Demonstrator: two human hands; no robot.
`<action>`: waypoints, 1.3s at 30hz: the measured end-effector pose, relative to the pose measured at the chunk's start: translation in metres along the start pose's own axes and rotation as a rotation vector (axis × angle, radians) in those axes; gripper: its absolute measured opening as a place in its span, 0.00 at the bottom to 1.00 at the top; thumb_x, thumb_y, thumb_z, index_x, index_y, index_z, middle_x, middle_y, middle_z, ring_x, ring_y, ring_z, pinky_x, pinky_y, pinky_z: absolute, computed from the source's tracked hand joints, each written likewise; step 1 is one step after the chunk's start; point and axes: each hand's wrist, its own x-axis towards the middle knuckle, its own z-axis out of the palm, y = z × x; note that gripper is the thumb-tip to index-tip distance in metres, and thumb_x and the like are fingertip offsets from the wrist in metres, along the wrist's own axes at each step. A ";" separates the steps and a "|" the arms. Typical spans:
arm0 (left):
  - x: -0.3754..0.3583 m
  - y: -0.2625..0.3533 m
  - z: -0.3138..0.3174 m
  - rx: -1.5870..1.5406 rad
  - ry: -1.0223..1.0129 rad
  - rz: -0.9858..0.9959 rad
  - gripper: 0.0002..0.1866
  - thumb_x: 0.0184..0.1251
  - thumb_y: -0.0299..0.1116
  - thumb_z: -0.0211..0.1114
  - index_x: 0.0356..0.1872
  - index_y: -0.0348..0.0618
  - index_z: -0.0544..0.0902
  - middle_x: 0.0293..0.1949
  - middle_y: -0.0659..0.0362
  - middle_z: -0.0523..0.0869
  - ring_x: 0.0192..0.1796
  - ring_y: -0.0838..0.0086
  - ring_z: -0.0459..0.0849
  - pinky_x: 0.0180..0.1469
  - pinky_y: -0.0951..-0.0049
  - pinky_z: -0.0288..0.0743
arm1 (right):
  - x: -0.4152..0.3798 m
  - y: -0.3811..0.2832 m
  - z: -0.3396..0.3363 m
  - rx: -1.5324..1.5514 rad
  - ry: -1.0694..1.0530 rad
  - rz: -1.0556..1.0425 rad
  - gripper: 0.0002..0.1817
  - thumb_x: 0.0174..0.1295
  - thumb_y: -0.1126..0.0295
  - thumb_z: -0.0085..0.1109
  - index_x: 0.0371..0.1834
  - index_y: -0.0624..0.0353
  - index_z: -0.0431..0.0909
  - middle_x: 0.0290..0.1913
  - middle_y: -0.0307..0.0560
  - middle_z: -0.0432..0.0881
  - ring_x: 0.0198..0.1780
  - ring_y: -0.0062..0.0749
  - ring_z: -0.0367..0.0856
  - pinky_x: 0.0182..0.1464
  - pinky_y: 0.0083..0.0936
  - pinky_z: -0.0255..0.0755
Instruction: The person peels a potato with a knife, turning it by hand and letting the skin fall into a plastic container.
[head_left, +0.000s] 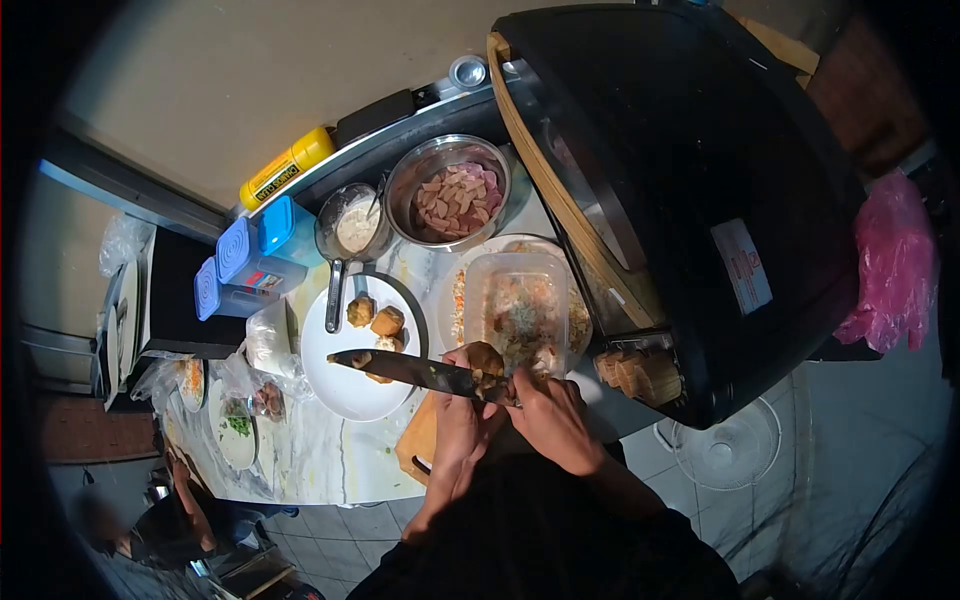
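My left hand (462, 425) is closed round a brown, fried-looking piece of food (486, 358), perhaps tofu, above the front of a clear plastic tub (478, 285). In my right hand (553, 418) is a broad knife (405, 370), its dark, smeared blade pointing left across the food piece. Part of that piece is hidden by the blade and fingers. Chopped pale and orange filling (520, 318) lies in the tub. Under the knife tip, a white plate (330, 385) carries several similar brown pieces (387, 321).
A steel bowl (400, 180) of sliced sausage and pink pieces stands behind, near a pan (325, 238) of pale batter. The large black appliance (690, 130) borders the right. A cutting board (412, 445) lies at the front edge. Another person (165, 515) is at lower left.
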 end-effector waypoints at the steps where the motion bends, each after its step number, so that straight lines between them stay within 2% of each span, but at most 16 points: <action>1: -0.002 0.001 0.001 0.000 -0.010 0.003 0.21 0.75 0.52 0.48 0.51 0.44 0.71 0.34 0.60 0.76 0.25 0.83 0.70 0.20 0.88 0.60 | 0.001 0.001 0.000 0.020 0.042 -0.010 0.15 0.54 0.70 0.65 0.40 0.64 0.72 0.29 0.57 0.82 0.34 0.55 0.82 0.36 0.46 0.74; 3: -0.008 0.003 0.005 -0.011 -0.021 -0.001 0.21 0.75 0.51 0.47 0.50 0.43 0.72 0.32 0.61 0.75 0.25 0.84 0.70 0.21 0.89 0.61 | 0.001 0.003 -0.006 0.028 0.078 -0.014 0.13 0.54 0.72 0.64 0.39 0.65 0.72 0.28 0.58 0.82 0.33 0.56 0.82 0.35 0.45 0.74; 5: -0.014 0.009 0.006 -0.054 -0.072 -0.071 0.15 0.77 0.44 0.49 0.50 0.42 0.69 0.32 0.60 0.75 0.21 0.82 0.68 0.18 0.85 0.58 | 0.005 0.005 -0.017 0.083 0.091 0.095 0.10 0.55 0.73 0.62 0.36 0.65 0.73 0.24 0.61 0.79 0.30 0.59 0.80 0.32 0.47 0.72; 9: -0.008 0.008 0.008 -0.114 -0.025 -0.084 0.15 0.77 0.45 0.47 0.49 0.44 0.71 0.32 0.61 0.75 0.19 0.85 0.66 0.17 0.86 0.57 | 0.002 -0.002 -0.020 0.143 0.139 0.027 0.10 0.55 0.72 0.63 0.34 0.64 0.72 0.22 0.62 0.78 0.30 0.60 0.80 0.31 0.47 0.73; 10: -0.013 0.020 0.009 -0.073 -0.034 -0.215 0.17 0.77 0.47 0.48 0.50 0.44 0.72 0.33 0.62 0.76 0.19 0.86 0.65 0.18 0.87 0.57 | 0.001 -0.002 -0.020 0.140 0.119 0.039 0.11 0.54 0.71 0.64 0.34 0.64 0.72 0.23 0.60 0.79 0.31 0.60 0.80 0.32 0.46 0.73; 11: -0.010 0.018 0.010 -0.072 -0.034 -0.212 0.17 0.77 0.47 0.48 0.50 0.44 0.72 0.33 0.62 0.76 0.19 0.86 0.65 0.18 0.87 0.57 | 0.001 -0.001 -0.020 0.140 0.120 0.036 0.11 0.54 0.71 0.64 0.34 0.64 0.72 0.23 0.60 0.79 0.31 0.60 0.80 0.32 0.46 0.73; 13: -0.004 0.009 0.009 0.065 0.005 -0.052 0.21 0.77 0.46 0.43 0.57 0.42 0.72 0.40 0.62 0.76 0.30 0.85 0.71 0.25 0.88 0.63 | -0.002 0.002 -0.017 0.077 0.047 -0.067 0.12 0.53 0.70 0.66 0.35 0.62 0.73 0.25 0.56 0.80 0.31 0.56 0.81 0.33 0.44 0.74; 14: -0.003 0.007 0.005 -0.019 -0.027 -0.064 0.20 0.77 0.44 0.44 0.59 0.42 0.71 0.43 0.61 0.75 0.33 0.85 0.73 0.27 0.87 0.66 | -0.004 0.003 -0.015 0.077 0.047 -0.063 0.12 0.53 0.70 0.66 0.35 0.62 0.73 0.25 0.56 0.80 0.31 0.56 0.81 0.33 0.44 0.74; 17: -0.002 -0.001 0.009 -0.056 0.027 -0.001 0.19 0.77 0.43 0.44 0.58 0.42 0.71 0.43 0.61 0.76 0.35 0.85 0.74 0.29 0.86 0.68 | -0.007 0.002 -0.009 -0.008 0.022 -0.084 0.13 0.53 0.68 0.66 0.36 0.60 0.74 0.26 0.53 0.81 0.30 0.52 0.82 0.33 0.42 0.73; 19: -0.002 0.000 0.012 -0.094 0.093 -0.041 0.18 0.77 0.41 0.44 0.57 0.43 0.72 0.42 0.62 0.76 0.33 0.85 0.74 0.27 0.87 0.67 | -0.007 0.002 -0.008 -0.055 -0.021 -0.088 0.13 0.52 0.67 0.67 0.37 0.59 0.75 0.25 0.51 0.81 0.29 0.51 0.81 0.33 0.42 0.73; 21: -0.003 0.003 0.005 -0.118 -0.070 -0.049 0.17 0.77 0.41 0.44 0.57 0.43 0.72 0.39 0.64 0.76 0.29 0.86 0.73 0.24 0.88 0.66 | -0.005 0.000 -0.011 -0.044 -0.011 -0.084 0.13 0.52 0.67 0.67 0.37 0.59 0.75 0.25 0.51 0.81 0.29 0.51 0.81 0.33 0.42 0.72; 28: -0.002 0.002 0.005 -0.085 -0.069 -0.006 0.17 0.77 0.42 0.45 0.57 0.44 0.72 0.38 0.64 0.76 0.26 0.87 0.72 0.21 0.88 0.63 | -0.003 -0.002 -0.016 0.018 0.007 -0.085 0.14 0.52 0.69 0.66 0.37 0.60 0.74 0.26 0.53 0.81 0.30 0.54 0.81 0.33 0.43 0.72; 30: -0.006 0.011 0.012 -0.077 0.009 -0.112 0.18 0.76 0.43 0.46 0.57 0.45 0.72 0.39 0.64 0.76 0.25 0.87 0.72 0.20 0.89 0.61 | -0.001 0.002 -0.013 0.053 0.013 -0.071 0.13 0.52 0.69 0.66 0.36 0.61 0.74 0.26 0.53 0.81 0.31 0.54 0.81 0.33 0.43 0.72; 39: -0.002 0.007 0.004 -0.082 -0.011 -0.182 0.19 0.76 0.46 0.45 0.57 0.46 0.72 0.35 0.64 0.77 0.22 0.87 0.71 0.15 0.89 0.57 | 0.003 0.004 -0.010 0.187 0.039 -0.059 0.11 0.52 0.72 0.66 0.32 0.64 0.73 0.27 0.57 0.81 0.33 0.56 0.81 0.34 0.44 0.73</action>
